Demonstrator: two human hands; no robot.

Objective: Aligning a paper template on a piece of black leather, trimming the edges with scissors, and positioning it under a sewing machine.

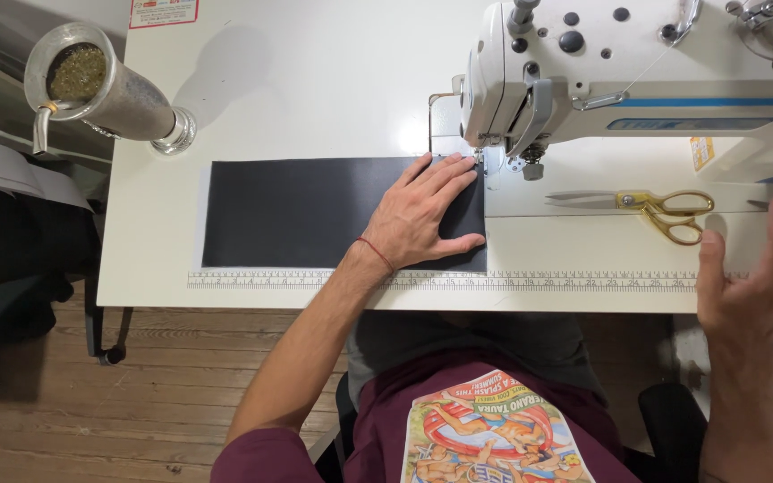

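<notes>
A rectangular piece of dark grey fabric point(297, 213) lies flat on the white sewing table point(315, 89), its right end under the needle area of the white sewing machine point(601, 72). My left hand point(422, 215) rests flat on the fabric's right end, fingers spread and pointing toward the presser foot point(494, 165). A thin red string circles that wrist. My right hand point(758, 268) hovers at the table's right front edge, fingers apart, holding nothing. Gold-handled scissors point(655, 207) lie just left of it.
A metal cup point(100, 85) filled with green herb and a metal straw stands at the table's left back corner. A printed ruler strip point(458, 280) runs along the front edge. Wooden floor point(136, 394) shows below, and dark furniture sits at the left.
</notes>
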